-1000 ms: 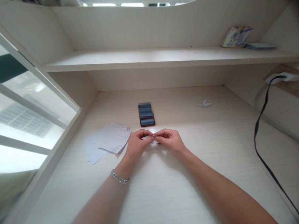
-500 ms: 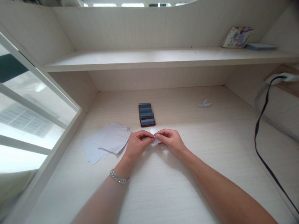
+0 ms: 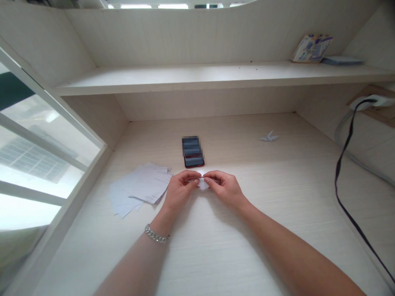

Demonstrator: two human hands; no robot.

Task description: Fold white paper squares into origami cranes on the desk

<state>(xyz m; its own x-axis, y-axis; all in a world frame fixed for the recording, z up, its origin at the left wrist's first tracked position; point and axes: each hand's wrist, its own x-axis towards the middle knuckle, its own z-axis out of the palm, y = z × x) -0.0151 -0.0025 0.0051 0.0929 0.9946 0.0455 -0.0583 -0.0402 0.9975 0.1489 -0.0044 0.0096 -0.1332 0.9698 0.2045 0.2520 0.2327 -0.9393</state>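
Note:
My left hand (image 3: pixel 179 191) and my right hand (image 3: pixel 224 187) meet at the middle of the pale wooden desk (image 3: pixel 205 252), fingertips pinched together on a small folded white paper piece (image 3: pixel 203 183). Most of that paper is hidden by the fingers. A silver chain bracelet (image 3: pixel 156 235) circles my left wrist. Just beyond the hands lies a dark phone (image 3: pixel 193 151) with a red edge. A loose pile of white paper sheets (image 3: pixel 138 187) lies left of my left hand.
A small folded white paper figure (image 3: pixel 269 137) sits at the back right of the desk. A black cable (image 3: pixel 343 159) runs from a wall plug (image 3: pixel 372 101) down the right side. The upper shelf (image 3: pixel 214 75) carries a printed booklet (image 3: pixel 312 48). A glass pane (image 3: pixel 33 142) borders the left.
Both hands stay pinched on the small paper; the fingers have shifted slightly, working the fold. Nothing else has moved.

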